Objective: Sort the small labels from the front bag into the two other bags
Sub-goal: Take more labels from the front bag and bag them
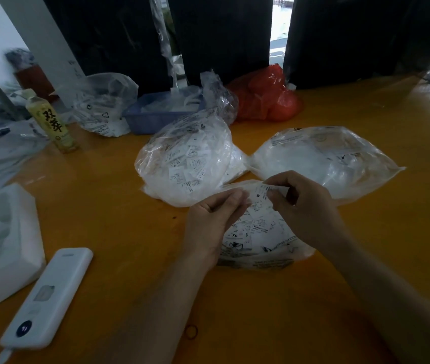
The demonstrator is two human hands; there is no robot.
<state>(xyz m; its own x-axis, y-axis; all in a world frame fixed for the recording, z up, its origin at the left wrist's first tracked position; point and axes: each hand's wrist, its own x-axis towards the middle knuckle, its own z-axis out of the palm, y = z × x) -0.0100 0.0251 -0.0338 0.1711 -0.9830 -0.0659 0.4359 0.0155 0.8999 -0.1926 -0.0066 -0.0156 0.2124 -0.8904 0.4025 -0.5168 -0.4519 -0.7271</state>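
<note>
The front bag (258, 245) lies flat on the orange table (119, 206), clear plastic with small printed labels inside. My left hand (214, 219) and my right hand (300, 198) hover over its far end. Between them they pinch a small white label (260, 193) marked M. Behind on the left stands a full clear bag (185, 164) of white labels. To its right lies another clear bag (324, 158), flatter, with white contents.
A white power bank (48, 295) lies at the front left beside a white foam box (3, 248). A yellow drink bottle (51, 122), a blue basket (161, 114), a red bag (266, 95) and more clear bags stand at the back. A rubber band (191, 331) lies near me.
</note>
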